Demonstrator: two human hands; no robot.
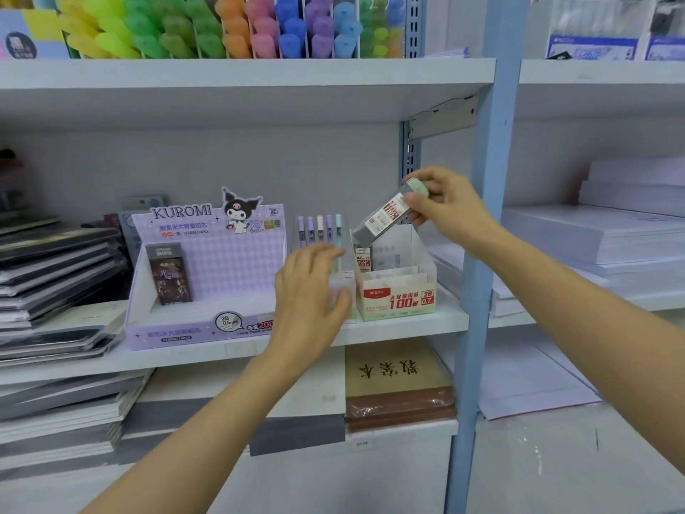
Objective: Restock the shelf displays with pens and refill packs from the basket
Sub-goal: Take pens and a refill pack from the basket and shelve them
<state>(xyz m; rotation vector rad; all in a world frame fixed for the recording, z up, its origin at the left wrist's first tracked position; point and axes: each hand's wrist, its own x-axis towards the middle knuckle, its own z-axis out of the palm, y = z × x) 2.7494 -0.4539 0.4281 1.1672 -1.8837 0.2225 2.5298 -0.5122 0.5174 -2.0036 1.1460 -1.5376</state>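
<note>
My right hand pinches the green-capped top of a pencil-lead refill pack, held tilted above the white and red lead display box on the middle shelf. One refill pack stands inside that box. My left hand hovers with fingers relaxed in front of a clear pen holder with several pastel pens. Left of it stands the purple Kuromi display box with one dark pack inside. The basket is out of view.
Stacks of dark notebooks fill the shelf's left side. A blue upright post stands just right of the lead box. Coloured highlighters line the upper shelf. White paper stacks lie at right; a brown booklet pile below.
</note>
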